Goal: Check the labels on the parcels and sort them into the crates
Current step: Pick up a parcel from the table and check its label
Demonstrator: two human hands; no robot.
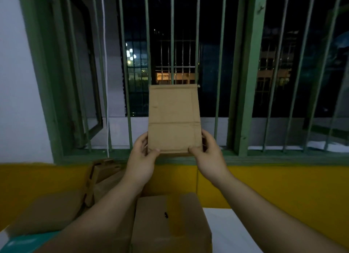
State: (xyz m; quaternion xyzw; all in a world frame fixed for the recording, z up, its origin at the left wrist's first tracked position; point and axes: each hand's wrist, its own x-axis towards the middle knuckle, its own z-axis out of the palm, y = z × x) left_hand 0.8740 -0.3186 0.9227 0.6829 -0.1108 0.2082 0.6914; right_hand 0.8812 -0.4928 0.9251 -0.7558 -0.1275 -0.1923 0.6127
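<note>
Green window bars [172,45] are backing the parcel [174,118], which the left hand [141,154] and right hand [207,152] are pinching by its lower corners. No label is showing; flipping it likely helps.

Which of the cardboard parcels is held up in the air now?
The flat cardboard parcel, gripped by left hand and right hand before the window bars; the others lie below.
</note>
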